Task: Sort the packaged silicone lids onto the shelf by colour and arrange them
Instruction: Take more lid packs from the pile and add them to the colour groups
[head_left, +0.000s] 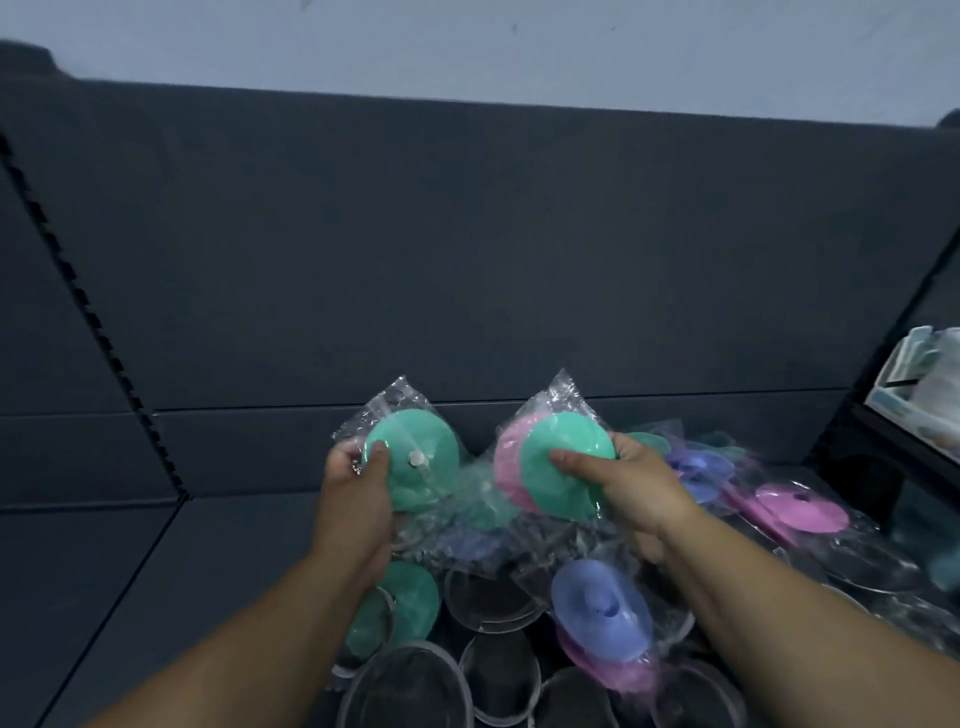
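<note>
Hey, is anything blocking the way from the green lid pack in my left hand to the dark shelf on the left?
Nothing visible does. The left hand grips the green lid pack over the pile, and the dark shelf to its left shows no obstacle.

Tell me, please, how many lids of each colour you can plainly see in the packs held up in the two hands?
Green: 2, one green lid in the left hand, another green lid in the right hand.
Pink: 1, a pink lid behind the green one in the right hand.
Total: 3 plainly seen.
</note>
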